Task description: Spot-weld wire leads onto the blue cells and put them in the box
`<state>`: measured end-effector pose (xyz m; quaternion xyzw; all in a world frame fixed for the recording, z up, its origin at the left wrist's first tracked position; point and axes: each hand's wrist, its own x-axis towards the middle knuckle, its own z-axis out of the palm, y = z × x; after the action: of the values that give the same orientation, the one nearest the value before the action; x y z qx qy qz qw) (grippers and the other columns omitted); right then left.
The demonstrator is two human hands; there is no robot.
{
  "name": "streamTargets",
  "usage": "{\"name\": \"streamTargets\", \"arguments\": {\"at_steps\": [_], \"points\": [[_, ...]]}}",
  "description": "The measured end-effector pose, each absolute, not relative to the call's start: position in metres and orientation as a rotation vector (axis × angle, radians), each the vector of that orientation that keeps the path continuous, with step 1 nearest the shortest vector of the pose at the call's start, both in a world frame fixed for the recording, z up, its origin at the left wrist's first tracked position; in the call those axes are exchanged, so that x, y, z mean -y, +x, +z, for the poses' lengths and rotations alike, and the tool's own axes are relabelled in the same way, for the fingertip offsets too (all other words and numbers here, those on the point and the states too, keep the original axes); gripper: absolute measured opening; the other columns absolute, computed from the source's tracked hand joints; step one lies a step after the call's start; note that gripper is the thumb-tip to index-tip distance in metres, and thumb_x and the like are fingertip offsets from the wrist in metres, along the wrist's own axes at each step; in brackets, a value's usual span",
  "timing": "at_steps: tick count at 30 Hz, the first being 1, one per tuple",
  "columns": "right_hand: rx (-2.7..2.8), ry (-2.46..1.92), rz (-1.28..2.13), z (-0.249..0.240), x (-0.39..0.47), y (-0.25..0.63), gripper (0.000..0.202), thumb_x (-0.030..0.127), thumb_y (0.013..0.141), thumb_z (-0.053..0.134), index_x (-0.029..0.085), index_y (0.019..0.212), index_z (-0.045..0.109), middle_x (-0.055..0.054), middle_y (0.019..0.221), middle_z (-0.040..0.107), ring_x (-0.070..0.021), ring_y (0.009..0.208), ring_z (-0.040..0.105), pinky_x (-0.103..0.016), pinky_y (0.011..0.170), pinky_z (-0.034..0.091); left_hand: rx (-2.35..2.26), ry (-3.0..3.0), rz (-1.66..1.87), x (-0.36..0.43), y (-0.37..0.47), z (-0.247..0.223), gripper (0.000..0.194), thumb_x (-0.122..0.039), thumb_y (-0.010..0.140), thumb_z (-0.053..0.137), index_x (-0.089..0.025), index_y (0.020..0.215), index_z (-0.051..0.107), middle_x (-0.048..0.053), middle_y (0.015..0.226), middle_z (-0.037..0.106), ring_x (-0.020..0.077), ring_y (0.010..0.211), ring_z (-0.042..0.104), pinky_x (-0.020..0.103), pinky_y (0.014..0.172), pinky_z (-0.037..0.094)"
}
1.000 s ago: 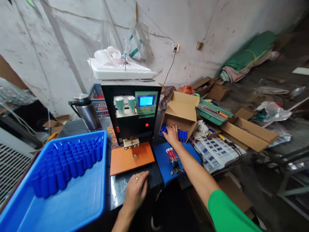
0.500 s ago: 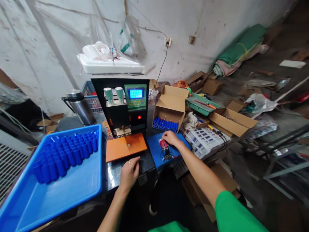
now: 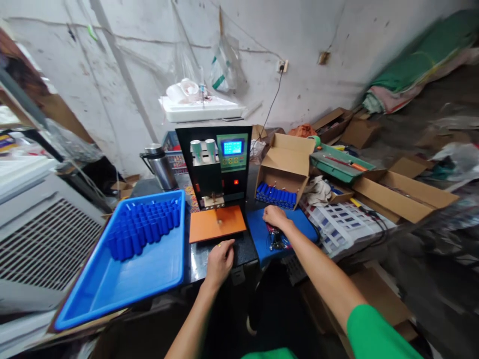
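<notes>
My left hand (image 3: 220,260), with a ring on one finger, rests by the table's front edge below an orange plate (image 3: 232,222). Its fingers are curled in and nothing shows in them. My right hand (image 3: 276,217) is over a blue mat (image 3: 301,227), fingers drawn together at the top of a bundle of red and black wire leads (image 3: 277,240); what they pinch is hidden. Behind the plate stands a black spot welding machine (image 3: 235,192) with a lit display. Blue cylindrical cells (image 3: 277,194) lie in an open cardboard box (image 3: 286,152) behind my right hand.
On the left, a blue tray (image 3: 149,271) holds many upright blue cylinders (image 3: 144,227). A metal jug (image 3: 160,167) stands behind it. To the right are a white plastic grid (image 3: 333,227), a green toolbox (image 3: 340,164) and a long cardboard box (image 3: 404,194).
The view has swung left, so everything sits further right in the picture. My right hand has moved slightly over the red ends of the wires. My left hand stays by the table edge.
</notes>
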<state>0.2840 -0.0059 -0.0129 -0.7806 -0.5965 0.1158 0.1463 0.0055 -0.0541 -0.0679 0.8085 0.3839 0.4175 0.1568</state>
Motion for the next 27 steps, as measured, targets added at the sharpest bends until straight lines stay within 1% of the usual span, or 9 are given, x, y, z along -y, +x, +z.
{"name": "streamTargets", "arguments": {"at_steps": [5, 9, 12, 14, 17, 19, 21, 24, 27], "points": [[1.379, -1.975, 0.617, -0.022, 0.0, 0.299, 0.008, 0.019, 0.065, 0.062, 0.017, 0.06, 0.068, -0.002, 0.061, 0.066, -0.0169, 0.067, 0.063, -0.024, 0.059, 0.041, -1.084, 2.294, 1.202, 0.052, 0.006, -0.07, 0.025, -0.022, 0.093, 0.047, -0.02, 0.107, 0.067, 0.006, 0.099, 0.075, 0.0186, 0.089, 0.071, 0.031, 0.08, 0.057], [1.009, -1.686, 0.8, -0.02, 0.001, 0.307, 0.012, 0.029, 0.06, 0.064, 0.017, 0.06, 0.063, 0.004, 0.051, 0.053, -0.0117, 0.052, 0.049, -0.022, 0.048, 0.035, -1.072, 2.293, 1.192, 0.048, 0.006, -0.071, 0.024, -0.023, 0.093, 0.047, -0.021, 0.106, 0.067, 0.006, 0.1, 0.075, 0.0185, 0.09, 0.072, 0.03, 0.08, 0.056], [0.793, -1.459, 0.906, -0.016, 0.006, 0.309, 0.022, 0.036, 0.057, 0.068, 0.017, 0.066, 0.063, 0.005, 0.05, 0.05, -0.0095, 0.048, 0.044, -0.02, 0.043, 0.029, -1.08, 2.303, 1.186, 0.048, 0.007, -0.071, 0.024, -0.023, 0.093, 0.048, -0.021, 0.107, 0.067, 0.006, 0.102, 0.075, 0.0184, 0.091, 0.072, 0.03, 0.082, 0.056], [0.701, -1.316, 0.937, -0.013, 0.008, 0.31, 0.025, 0.036, 0.054, 0.071, 0.016, 0.068, 0.063, 0.005, 0.052, 0.05, -0.0086, 0.048, 0.043, -0.019, 0.042, 0.028, -1.087, 2.302, 1.186, 0.048, 0.007, -0.07, 0.024, -0.024, 0.093, 0.047, -0.021, 0.106, 0.067, 0.006, 0.101, 0.075, 0.0183, 0.091, 0.072, 0.029, 0.082, 0.056], [0.594, -1.211, 0.934, -0.01, 0.008, 0.312, 0.024, 0.034, 0.051, 0.073, 0.017, 0.065, 0.062, 0.005, 0.051, 0.05, -0.0081, 0.047, 0.041, -0.019, 0.041, 0.025, -1.106, 2.301, 1.177, 0.048, 0.007, -0.07, 0.025, -0.026, 0.094, 0.047, -0.02, 0.106, 0.067, 0.006, 0.1, 0.075, 0.0182, 0.091, 0.072, 0.03, 0.081, 0.056], [0.567, -1.224, 0.89, -0.008, 0.006, 0.312, 0.021, 0.034, 0.052, 0.071, 0.018, 0.061, 0.061, 0.005, 0.051, 0.05, -0.0087, 0.048, 0.042, -0.02, 0.041, 0.025, -1.111, 2.308, 1.172, 0.047, 0.007, -0.07, 0.025, -0.026, 0.093, 0.047, -0.02, 0.107, 0.067, 0.005, 0.1, 0.075, 0.0181, 0.09, 0.072, 0.03, 0.081, 0.056], [0.616, -1.283, 0.824, -0.005, 0.002, 0.31, 0.019, 0.035, 0.054, 0.069, 0.018, 0.06, 0.062, 0.003, 0.053, 0.055, -0.0108, 0.052, 0.047, -0.021, 0.044, 0.03, -1.108, 2.317, 1.168, 0.046, 0.006, -0.071, 0.025, -0.026, 0.093, 0.047, -0.02, 0.107, 0.067, 0.005, 0.1, 0.075, 0.0182, 0.091, 0.072, 0.03, 0.081, 0.056], [0.84, -1.424, 0.728, -0.001, -0.005, 0.305, 0.013, 0.032, 0.058, 0.065, 0.019, 0.06, 0.066, 0.0, 0.061, 0.065, -0.0152, 0.063, 0.057, -0.024, 0.055, 0.041, -1.119, 2.325, 1.159, 0.045, 0.006, -0.071, 0.024, -0.025, 0.092, 0.047, -0.021, 0.106, 0.067, 0.004, 0.1, 0.075, 0.0186, 0.091, 0.072, 0.031, 0.082, 0.056], [1.056, -1.62, 0.619, 0.001, -0.011, 0.302, 0.007, 0.022, 0.058, 0.062, 0.021, 0.051, 0.063, -0.001, 0.06, 0.066, -0.0181, 0.069, 0.061, -0.027, 0.067, 0.044, -1.125, 2.328, 1.15, 0.045, 0.006, -0.07, 0.025, -0.026, 0.092, 0.047, -0.021, 0.106, 0.067, 0.005, 0.1, 0.075, 0.0187, 0.09, 0.072, 0.031, 0.081, 0.056]]}}
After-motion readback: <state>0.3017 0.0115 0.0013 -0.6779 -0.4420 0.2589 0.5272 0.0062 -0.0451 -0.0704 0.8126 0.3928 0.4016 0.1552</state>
